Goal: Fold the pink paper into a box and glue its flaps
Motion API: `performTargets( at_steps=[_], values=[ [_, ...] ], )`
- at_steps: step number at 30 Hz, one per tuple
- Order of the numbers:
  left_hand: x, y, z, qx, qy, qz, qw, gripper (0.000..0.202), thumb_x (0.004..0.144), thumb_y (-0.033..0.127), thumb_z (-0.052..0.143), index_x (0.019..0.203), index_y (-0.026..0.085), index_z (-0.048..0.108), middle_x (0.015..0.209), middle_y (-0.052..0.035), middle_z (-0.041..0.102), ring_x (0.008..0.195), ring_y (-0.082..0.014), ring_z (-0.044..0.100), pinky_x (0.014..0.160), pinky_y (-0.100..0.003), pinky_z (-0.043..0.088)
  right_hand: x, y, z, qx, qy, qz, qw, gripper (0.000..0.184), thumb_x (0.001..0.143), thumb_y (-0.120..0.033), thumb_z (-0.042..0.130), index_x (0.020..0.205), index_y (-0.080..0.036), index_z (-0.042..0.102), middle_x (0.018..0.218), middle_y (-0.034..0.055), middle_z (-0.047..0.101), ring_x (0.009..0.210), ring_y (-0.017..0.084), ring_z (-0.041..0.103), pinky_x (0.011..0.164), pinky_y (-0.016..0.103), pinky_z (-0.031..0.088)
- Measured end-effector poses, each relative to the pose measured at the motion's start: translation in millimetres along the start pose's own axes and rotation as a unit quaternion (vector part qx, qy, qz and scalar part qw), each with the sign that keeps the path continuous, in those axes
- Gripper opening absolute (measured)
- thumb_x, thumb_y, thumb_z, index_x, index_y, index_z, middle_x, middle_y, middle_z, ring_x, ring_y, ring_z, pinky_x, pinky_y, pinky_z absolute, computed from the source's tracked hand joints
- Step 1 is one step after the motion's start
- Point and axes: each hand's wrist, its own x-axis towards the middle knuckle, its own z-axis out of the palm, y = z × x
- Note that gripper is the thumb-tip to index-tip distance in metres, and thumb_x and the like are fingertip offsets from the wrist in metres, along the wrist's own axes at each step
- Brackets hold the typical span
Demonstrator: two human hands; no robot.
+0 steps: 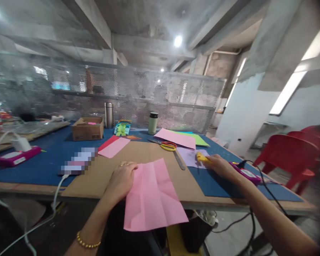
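Note:
A creased pink sheet of paper [153, 199] hangs partly over the table's front edge. My left hand [122, 179] holds its upper left edge, with the fingers closed on the paper. Out to the right, above a lilac sheet [188, 156], my right hand [220, 165] is closed round a small yellow tool [202, 157], whose exact kind is blurred. Between the hands, scissors [168, 146] with red and yellow handles and a flat metal ruler [180, 159] lie on the brown cardboard [141, 151].
Behind stand a cardboard box [87, 129], a steel flask [109, 115] and a green bottle [153, 123]. Pink [176, 138] and green sheets lie at the back right. A phone [78, 161] with a cable is at left. Purple power strips [17, 156] sit on both sides.

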Motion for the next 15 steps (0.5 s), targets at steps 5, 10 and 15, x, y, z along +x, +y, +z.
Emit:
performTargets(
  at_steps=[5, 10, 15],
  values=[
    [-1, 1, -0.9, -0.003, 0.009, 0.002, 1.000, 0.037, 0.089, 0.011, 0.038, 0.110, 0.017, 0.068, 0.117, -0.0059, 0.069, 0.110, -0.0211, 0.057, 0.099, -0.036, 0.043, -9, -44, -19, 0.024, 0.099, -0.011, 0.995, 0.030, 0.089, -0.031, 0.051, 0.106, -0.016, 0.071, 0.113, 0.0193, 0.066, 0.099, 0.033, 0.062, 0.082, 0.045, 0.049],
    [-2, 5, -4.8, -0.001, 0.008, -0.005, 1.000, 0.035, 0.090, 0.013, 0.039, 0.108, 0.018, 0.069, 0.114, -0.0053, 0.070, 0.108, -0.0208, 0.057, 0.098, -0.034, 0.042, -26, -148, -37, 0.268, -0.031, -0.137, 0.953, 0.028, 0.091, -0.030, 0.047, 0.085, -0.021, 0.073, 0.088, 0.0067, 0.073, 0.080, 0.021, 0.066, 0.075, 0.033, 0.049],
    [-1, 7, -7.5, 0.013, 0.000, 0.007, 1.000, 0.031, 0.096, 0.032, 0.043, 0.104, 0.020, 0.070, 0.109, -0.0058, 0.071, 0.105, -0.0231, 0.059, 0.094, -0.036, 0.043, -30, -194, -38, 0.424, -0.098, -0.014, 0.900, 0.042, 0.096, -0.047, 0.040, 0.086, -0.019, 0.068, 0.070, 0.0051, 0.067, 0.067, 0.020, 0.060, 0.060, 0.030, 0.045]
  ],
)
